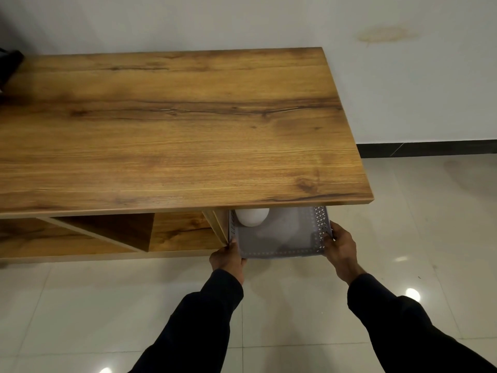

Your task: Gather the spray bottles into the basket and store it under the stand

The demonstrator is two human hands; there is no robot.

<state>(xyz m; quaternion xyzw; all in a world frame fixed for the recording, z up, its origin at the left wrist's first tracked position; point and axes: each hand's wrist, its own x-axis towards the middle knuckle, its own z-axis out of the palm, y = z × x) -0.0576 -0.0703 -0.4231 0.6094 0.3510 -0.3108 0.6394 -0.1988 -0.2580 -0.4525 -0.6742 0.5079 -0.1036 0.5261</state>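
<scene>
A grey perforated plastic basket (282,251) sits on the floor, partly under the right end of the wooden stand (174,125). My left hand (227,258) grips its front left corner and my right hand (340,249) grips its front right corner. Inside the basket a white rounded bottle (252,217) shows just below the stand's top edge. The rest of the basket's contents is hidden by the tabletop.
Left of the basket the stand has open shelf compartments with a slanted divider (113,232) and an upright panel (217,224) touching the basket's left side. A dark object (9,68) sits at the stand's far left. Glossy tiled floor (403,238) spreads to the right and front.
</scene>
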